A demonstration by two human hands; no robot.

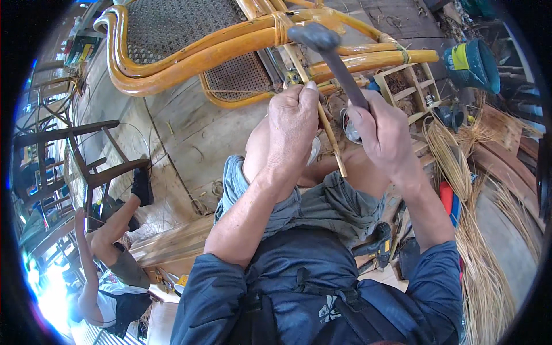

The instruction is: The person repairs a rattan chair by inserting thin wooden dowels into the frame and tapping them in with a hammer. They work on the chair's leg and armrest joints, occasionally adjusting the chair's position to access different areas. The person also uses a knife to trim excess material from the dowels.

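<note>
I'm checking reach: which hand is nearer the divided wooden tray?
Right. The right hand, holding the hammer, shows just below and left of the tray; the left hand is farther left.

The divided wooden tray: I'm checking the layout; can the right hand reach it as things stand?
Probably yes: the tray lies just past the right hand in this view, its top open, though that hand would likely have to put down the hammer it grips.

The frame (230, 46) is amber-yellow, its panel (181, 29) grey-brown in a fine woven mesh, the hammer (339, 64) dark grey, the bucket (467, 77) teal with a yellow patch (459, 57), the shirt (305, 253) navy.
</note>
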